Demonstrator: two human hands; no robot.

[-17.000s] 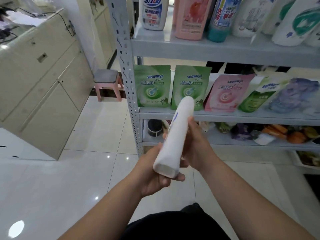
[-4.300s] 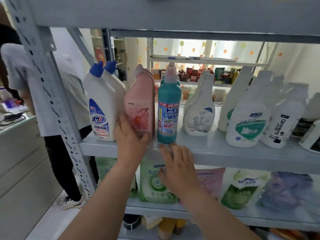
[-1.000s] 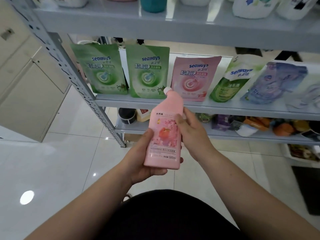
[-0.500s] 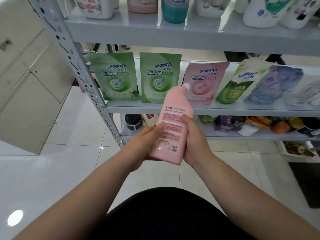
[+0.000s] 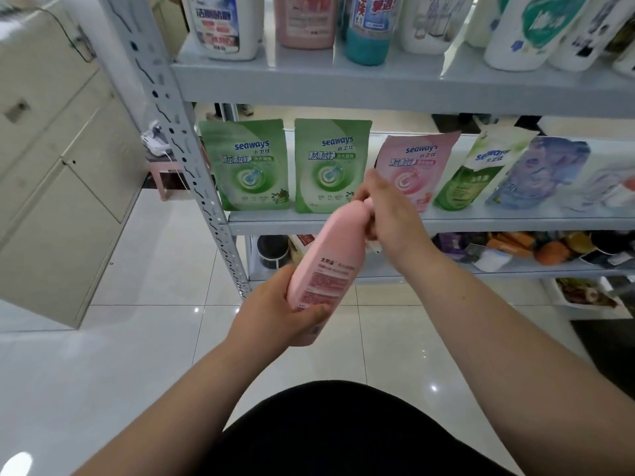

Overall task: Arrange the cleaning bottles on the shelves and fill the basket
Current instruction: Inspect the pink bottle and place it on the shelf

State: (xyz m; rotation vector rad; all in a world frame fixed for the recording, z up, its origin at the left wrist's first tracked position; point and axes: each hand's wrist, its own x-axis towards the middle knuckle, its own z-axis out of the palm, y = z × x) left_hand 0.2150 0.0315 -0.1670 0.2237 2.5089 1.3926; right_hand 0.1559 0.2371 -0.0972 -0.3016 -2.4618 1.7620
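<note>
I hold a pink cleaning bottle (image 5: 326,255) tilted, its neck pointing up and to the right, its back label facing me. My left hand (image 5: 275,314) grips its base from below. My right hand (image 5: 385,211) is closed around its cap and neck, hiding the cap. The bottle hangs in front of the grey metal shelving unit (image 5: 378,87). On the upper shelf stand a white bottle with a blue label (image 5: 223,25), another pink bottle (image 5: 305,20), a teal bottle (image 5: 367,29) and several white bottles (image 5: 529,32).
The middle shelf (image 5: 446,221) carries green pouches (image 5: 252,166), a pink pouch (image 5: 415,166) and other refill pouches. Mixed items lie on the lower shelf (image 5: 549,249). A beige cabinet (image 5: 51,183) stands at left, a pink stool (image 5: 161,173) behind the perforated shelf post (image 5: 192,159).
My right hand has slid from the bottle's side up onto its cap. The bottle has tilted further, and my left hand has dropped to its base. The view has risen slightly.
</note>
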